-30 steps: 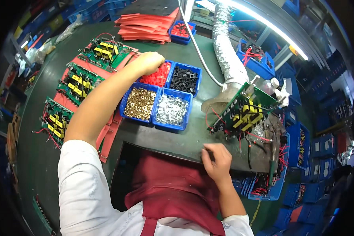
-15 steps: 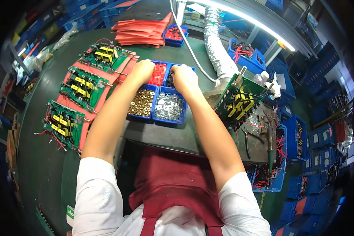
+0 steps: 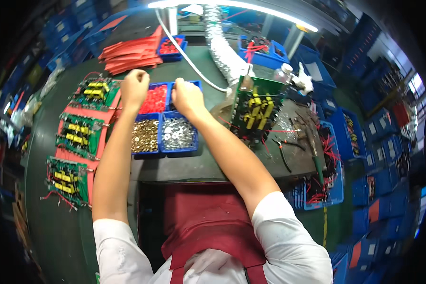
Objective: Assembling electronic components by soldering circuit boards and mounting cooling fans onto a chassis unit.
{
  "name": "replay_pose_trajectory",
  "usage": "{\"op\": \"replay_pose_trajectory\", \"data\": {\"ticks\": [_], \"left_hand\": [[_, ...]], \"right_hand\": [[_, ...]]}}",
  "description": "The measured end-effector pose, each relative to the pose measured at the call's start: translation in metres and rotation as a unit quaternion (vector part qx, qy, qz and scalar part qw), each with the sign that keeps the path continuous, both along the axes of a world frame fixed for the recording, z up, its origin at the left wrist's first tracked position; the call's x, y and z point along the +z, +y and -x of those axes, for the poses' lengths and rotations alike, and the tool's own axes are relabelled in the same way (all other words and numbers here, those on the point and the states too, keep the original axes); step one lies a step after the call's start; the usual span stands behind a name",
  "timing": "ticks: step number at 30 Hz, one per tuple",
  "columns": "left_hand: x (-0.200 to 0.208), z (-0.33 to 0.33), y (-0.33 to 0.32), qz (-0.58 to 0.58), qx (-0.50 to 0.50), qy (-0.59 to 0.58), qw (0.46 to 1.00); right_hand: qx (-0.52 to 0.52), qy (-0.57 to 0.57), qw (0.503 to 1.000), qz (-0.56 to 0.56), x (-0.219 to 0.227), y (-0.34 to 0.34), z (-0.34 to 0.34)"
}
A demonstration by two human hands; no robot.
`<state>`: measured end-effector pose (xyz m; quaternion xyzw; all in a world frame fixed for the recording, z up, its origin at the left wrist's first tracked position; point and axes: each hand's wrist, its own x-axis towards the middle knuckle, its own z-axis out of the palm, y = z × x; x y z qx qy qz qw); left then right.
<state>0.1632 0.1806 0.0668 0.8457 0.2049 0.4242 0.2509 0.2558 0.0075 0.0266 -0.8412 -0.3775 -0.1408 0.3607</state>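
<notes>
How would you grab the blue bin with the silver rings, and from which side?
Probably by the near rim of the silver-ring bin, coming from the person's side. It stands upright and open-topped, its near wall facing the front of the bench. The brass-ring bin stands close on its left, and another blue bin beyond it.

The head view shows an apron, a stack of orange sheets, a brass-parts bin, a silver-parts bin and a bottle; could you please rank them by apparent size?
1. Apron
2. Stack of orange sheets
3. Brass-parts bin and silver-parts bin: too alike to rank
4. Bottle
</notes>
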Motion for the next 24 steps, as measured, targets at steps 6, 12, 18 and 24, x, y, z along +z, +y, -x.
{"op": "replay_pose_trajectory", "data": {"ticks": [6,12,18,24], "left_hand": [[0.098,-0.018,-0.147,0.345,-0.303,-0.065,0.886],[0.138,-0.031,-0.242,0.29,-0.432,0.021,0.854],[0.132,-0.048,-0.247,0.227,-0.429,0.135,0.864],[0.159,-0.06,-0.256,0.132,-0.439,0.226,0.86]], "right_hand": [[0.105,0.022,0.994,-0.013,0.026,-0.087,0.029],[0.163,0.027,0.985,-0.053,0.091,-0.215,0.087],[0.048,-0.022,0.992,-0.115,0.175,-0.323,0.044],[0.016,0.016,0.997,-0.078,0.192,-0.37,-0.045]]}}
